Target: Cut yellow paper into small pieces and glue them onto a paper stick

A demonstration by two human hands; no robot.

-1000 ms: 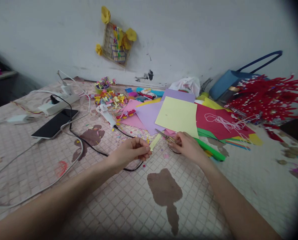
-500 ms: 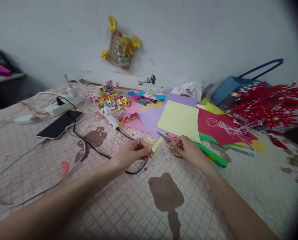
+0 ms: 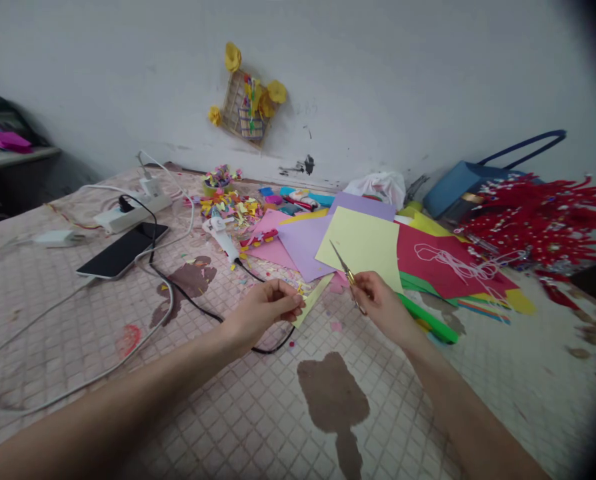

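Observation:
My left hand [image 3: 275, 303] pinches a narrow pale yellow paper strip [image 3: 314, 300], which slants up to the right from my fingertips. Gold-handled scissors [image 3: 345, 267] are in my right hand [image 3: 378, 300], their blades together and pointing up and left over a large pale yellow sheet [image 3: 361, 240]. A gap separates the scissors from the strip. Behind my hands, purple paper [image 3: 305, 243] and pink paper [image 3: 273, 247] lie partly beneath other sheets.
A white glue gun [image 3: 221, 239] with a black cable lies behind my left hand, near colourful scraps [image 3: 233, 207]. Further left are a phone [image 3: 123, 252] and a power strip [image 3: 133, 212]. At right sit red paper [image 3: 438, 260], white string [image 3: 453, 263] and red fuzzy stems [image 3: 543, 220].
The scissors have moved away from the strip, and their blades have swung upward over the yellow sheet. In my left hand the strip has turned, showing more of its face.

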